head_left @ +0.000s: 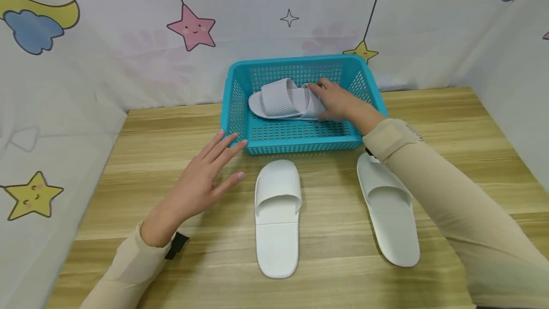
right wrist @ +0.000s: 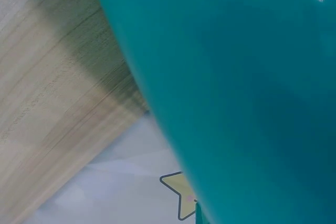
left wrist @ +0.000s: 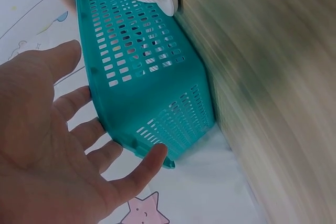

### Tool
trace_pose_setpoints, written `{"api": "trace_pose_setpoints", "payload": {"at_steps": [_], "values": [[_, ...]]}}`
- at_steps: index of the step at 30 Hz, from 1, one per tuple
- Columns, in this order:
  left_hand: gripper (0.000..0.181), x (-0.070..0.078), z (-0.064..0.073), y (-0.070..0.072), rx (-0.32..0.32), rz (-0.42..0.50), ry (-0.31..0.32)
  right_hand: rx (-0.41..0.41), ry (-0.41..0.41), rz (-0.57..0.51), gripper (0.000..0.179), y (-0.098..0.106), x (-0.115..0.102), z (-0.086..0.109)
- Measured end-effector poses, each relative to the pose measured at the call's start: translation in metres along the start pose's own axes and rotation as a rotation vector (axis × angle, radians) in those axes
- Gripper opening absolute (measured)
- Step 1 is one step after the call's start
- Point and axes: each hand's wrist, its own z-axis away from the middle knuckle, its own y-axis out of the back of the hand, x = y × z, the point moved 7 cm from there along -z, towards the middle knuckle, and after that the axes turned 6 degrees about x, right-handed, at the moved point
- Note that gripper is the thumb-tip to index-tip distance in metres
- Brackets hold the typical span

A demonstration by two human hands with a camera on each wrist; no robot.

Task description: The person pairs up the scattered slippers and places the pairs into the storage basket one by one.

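Light wooden table carried everything. Teal perforated basket sat at far edge, against cartoon-star curtain. Two white slippers lay on bare wood just in front of it — left slipper straight, toe toward basket; right slipper angled, its toe partly hidden under sleeve.

No readable text, labels, brands or numbers on anything in view.
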Motion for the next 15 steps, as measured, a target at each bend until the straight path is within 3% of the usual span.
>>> {"api": "trace_pose_setpoints", "payload": {"at_steps": [15], "values": [[0.068,0.0015,-0.0023,0.0006,0.009,0.008,-0.023,-0.017,0.007,-0.015,0.091,-0.0021,0.0036,-0.0004]]}}
